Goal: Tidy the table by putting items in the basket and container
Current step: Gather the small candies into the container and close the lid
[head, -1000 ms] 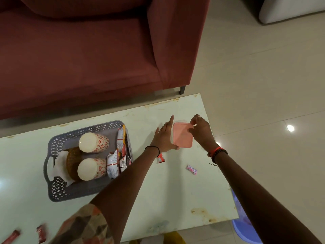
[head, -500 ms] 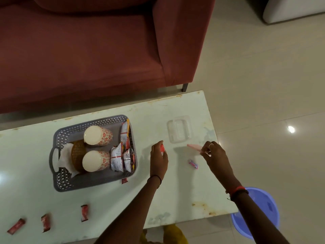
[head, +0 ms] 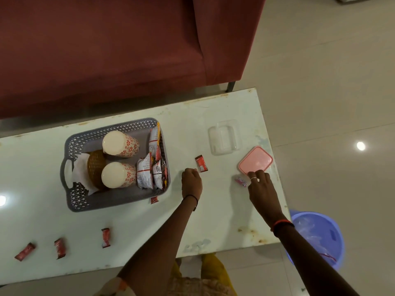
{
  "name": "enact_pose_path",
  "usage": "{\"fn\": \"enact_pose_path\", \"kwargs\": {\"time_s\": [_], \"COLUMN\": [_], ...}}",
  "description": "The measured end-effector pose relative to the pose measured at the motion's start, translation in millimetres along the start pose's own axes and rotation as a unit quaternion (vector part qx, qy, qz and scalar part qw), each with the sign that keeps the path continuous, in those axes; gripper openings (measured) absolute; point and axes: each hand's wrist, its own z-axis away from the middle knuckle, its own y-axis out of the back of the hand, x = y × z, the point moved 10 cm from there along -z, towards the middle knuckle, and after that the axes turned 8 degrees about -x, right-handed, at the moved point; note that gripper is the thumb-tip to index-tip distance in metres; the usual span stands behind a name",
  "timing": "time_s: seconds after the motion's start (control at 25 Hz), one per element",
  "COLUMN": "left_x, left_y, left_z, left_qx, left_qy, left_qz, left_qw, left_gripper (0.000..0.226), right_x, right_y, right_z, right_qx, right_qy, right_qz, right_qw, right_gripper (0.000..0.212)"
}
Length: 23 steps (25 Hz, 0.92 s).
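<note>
A grey basket on the pale table holds two patterned cups, a wicker piece and several snack packets. A clear container stands open, far right. Its pink lid lies flat beside it near the table's right edge. My right hand has its fingertips on the lid's near edge. A pink candy lies just left of that hand. My left hand, fingers curled, pinches the lower end of a red candy between basket and container.
Three red candies lie along the near left of the table, and a small one lies at the basket's near right corner. A blue bin stands on the floor at the right. A red sofa runs behind the table.
My right hand took the pink lid off the container and laid it flat to the right. My left hand left the lid, picked up the red candy and moved it toward the container.
</note>
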Motion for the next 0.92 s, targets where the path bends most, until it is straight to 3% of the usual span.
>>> {"fn": "enact_pose_path", "kwargs": {"time_s": [0.08,0.16,0.36,0.52,0.6,0.76,0.92], "left_x": [-14.9,-25.3,-31.8,-25.8,-18.1,17.3,58.1], "left_y": [-14.0,-29.4,-34.1,-30.4,-23.1,-0.5,-6.7], "left_z": [-1.9,8.5,8.1,1.9,0.7,6.6,10.3], "left_qx": [-0.051,-0.090,-0.093,-0.092,-0.070,-0.007,-0.028], "left_qy": [0.081,0.168,0.184,0.157,0.120,-0.036,-0.120], "left_qz": [0.086,0.225,0.307,0.293,0.277,0.180,0.101], "left_qw": [0.992,0.956,0.929,0.939,0.951,0.983,0.987], "left_gripper": [0.039,0.036,0.025,0.014,0.011,0.014,0.022], "right_x": [-11.9,-21.4,-31.7,-31.8,-26.2,-3.3,3.5], "right_y": [-6.1,-8.1,-25.8,-36.4,-36.9,-9.7,38.0], "right_z": [6.4,9.5,8.5,1.3,-3.8,-18.0,-46.5], "right_qx": [-0.002,0.003,-0.037,-0.071,-0.073,0.001,0.078], "right_qy": [0.032,0.063,0.098,0.068,0.038,-0.093,-0.126], "right_qz": [0.003,0.009,-0.008,0.000,-0.058,-0.276,-0.350], "right_qw": [0.999,0.998,0.994,0.995,0.995,0.957,0.925], "right_gripper": [0.037,0.042,0.039,0.038,0.035,0.017,0.014]}}
